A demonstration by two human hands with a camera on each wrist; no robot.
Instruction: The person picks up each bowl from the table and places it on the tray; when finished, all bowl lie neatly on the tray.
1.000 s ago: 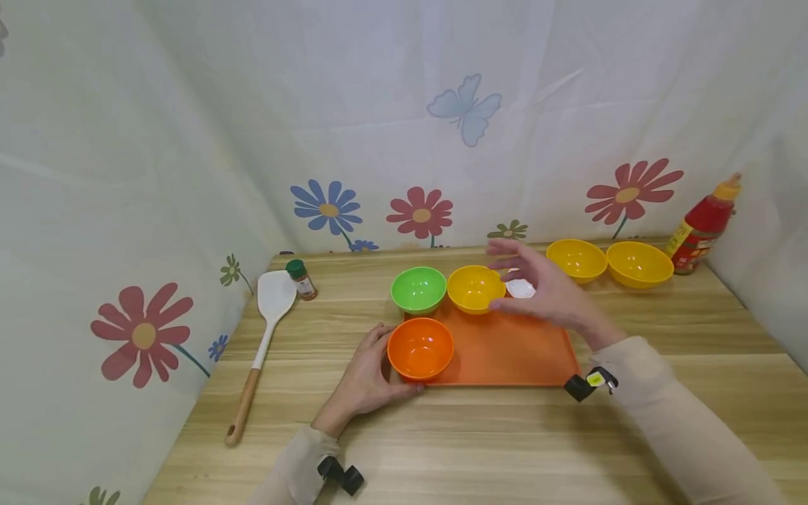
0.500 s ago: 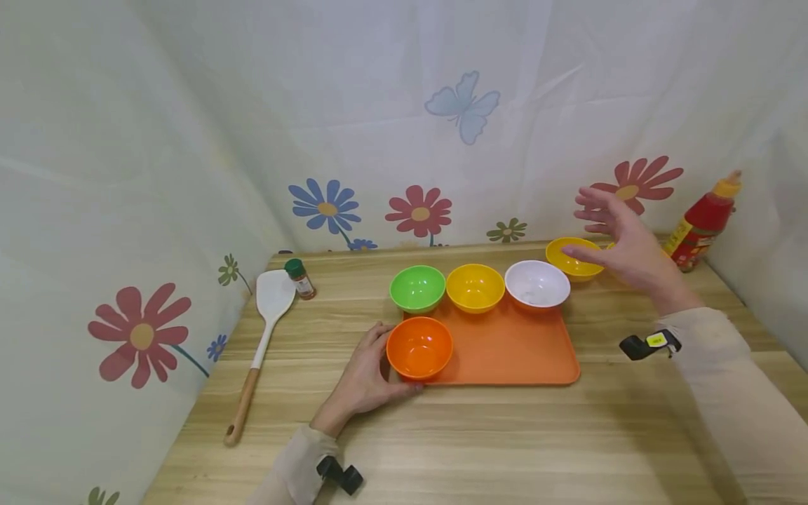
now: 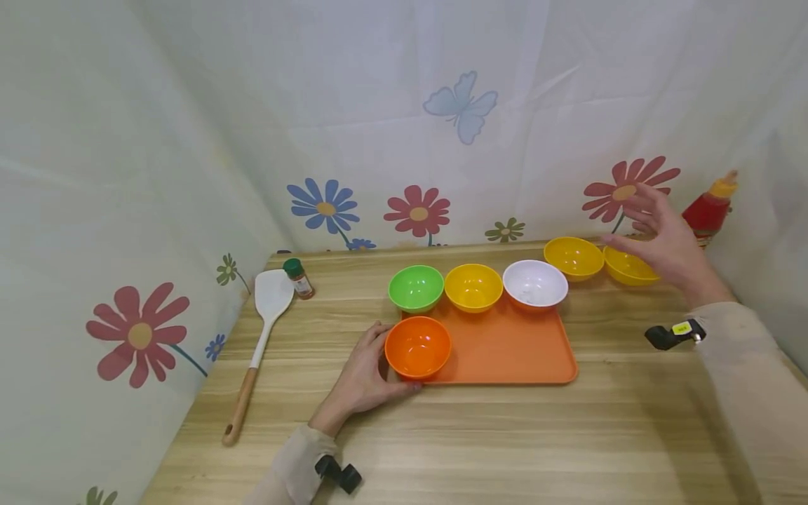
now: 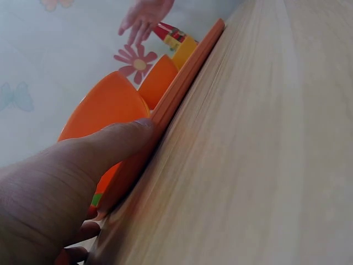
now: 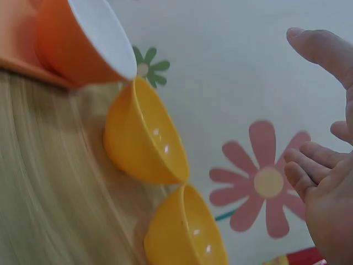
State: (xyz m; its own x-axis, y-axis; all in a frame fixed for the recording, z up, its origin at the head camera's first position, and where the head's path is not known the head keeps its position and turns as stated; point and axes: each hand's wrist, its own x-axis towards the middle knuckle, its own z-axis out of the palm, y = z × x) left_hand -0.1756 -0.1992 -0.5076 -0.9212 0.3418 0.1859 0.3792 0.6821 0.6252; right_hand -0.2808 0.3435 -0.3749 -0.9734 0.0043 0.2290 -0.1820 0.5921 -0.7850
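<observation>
My left hand (image 3: 362, 382) grips the near left corner of the orange tray (image 3: 511, 351), with the thumb (image 4: 124, 138) along its front rim. An orange bowl (image 3: 418, 348) stands at that corner, close against the hand. Along the tray's back are a green bowl (image 3: 416, 289), a yellow bowl (image 3: 473, 288) and a bowl with a white inside (image 3: 535, 284) and orange outside. My right hand (image 3: 672, 245) hovers with spread fingers, holding nothing. Below it stands a yellow bowl (image 3: 628, 268), partly hidden in the head view, beside another yellow bowl (image 3: 573, 258).
A red sauce bottle (image 3: 707, 214) stands at the far right, partly behind the right hand. On the left lie a white spatula with a wooden handle (image 3: 243, 403) and, beside its blade, a small green-capped spice jar (image 3: 299, 279). A flowered curtain (image 3: 353, 126) hangs behind the table (image 3: 480, 442).
My right hand has moved right, from over the white-lined bowl to above the rightmost yellow bowl, uncovering the white-lined bowl. My left hand has stayed at the tray corner.
</observation>
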